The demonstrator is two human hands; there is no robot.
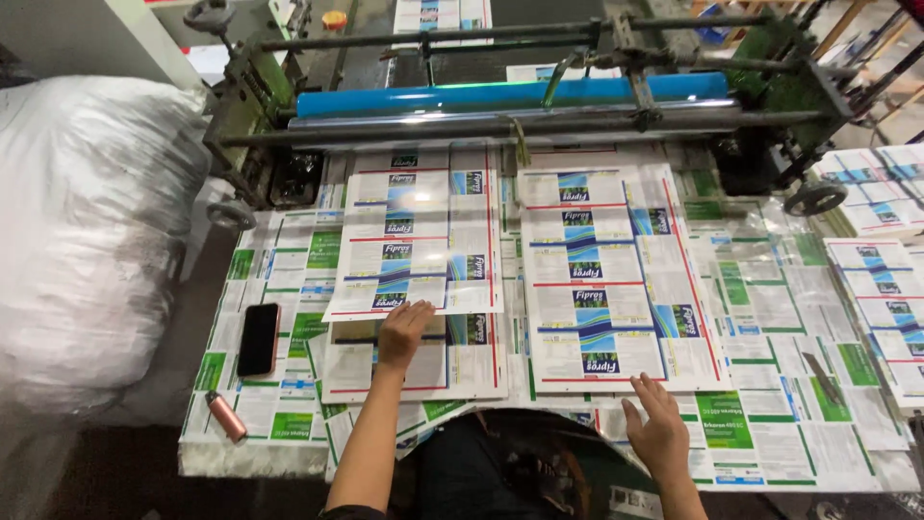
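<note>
My left hand [401,332] lies flat, fingers together, on the near edge of a glossy printed sheet [423,231] that reaches toward the machine; it overlaps a stack of similar sheets [462,366]. My right hand [656,429] rests open, fingers spread, on the table's printed covering just below the near edge of a second, larger printed sheet [616,279] on the right. Both sheets show rows of white, blue and green label panels with red lines. Neither hand grips anything.
A laminating machine with a blue roller [510,96] and metal bars spans the back. A black phone [258,338] and a pink lighter [227,416] lie at the left. A big white plastic sack [87,231] stands left. More printed stacks [881,250] sit at the right.
</note>
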